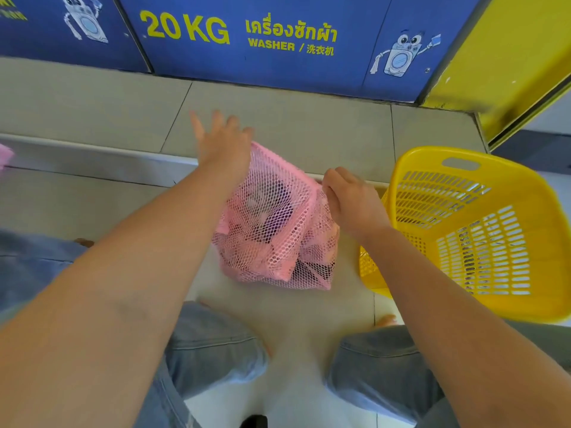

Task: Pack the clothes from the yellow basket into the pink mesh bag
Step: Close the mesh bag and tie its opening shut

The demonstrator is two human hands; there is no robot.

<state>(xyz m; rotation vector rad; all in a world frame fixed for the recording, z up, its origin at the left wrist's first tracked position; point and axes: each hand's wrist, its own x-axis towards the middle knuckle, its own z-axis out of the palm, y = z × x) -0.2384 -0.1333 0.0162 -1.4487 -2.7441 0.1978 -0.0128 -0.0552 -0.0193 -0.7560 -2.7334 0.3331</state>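
The pink mesh bag (278,230) hangs above the tiled floor between my knees, stuffed with pink and dark clothes. My right hand (349,199) pinches the bag's top edge at its right end. My left hand (222,143) is at the bag's top left corner with its fingers spread and blurred. The thumb is hidden, so I cannot tell whether it grips the corner. The yellow basket (463,242) lies tilted to the right of the bag, its opening towards me. No clothes show inside it.
Blue washer panels (278,41) marked 20 KG stand straight ahead, with a yellow panel (509,66) at the upper right. A metal step (92,162) runs across the floor. Something pink (4,156) pokes in at the left edge. My jeans-clad knees fill the bottom.
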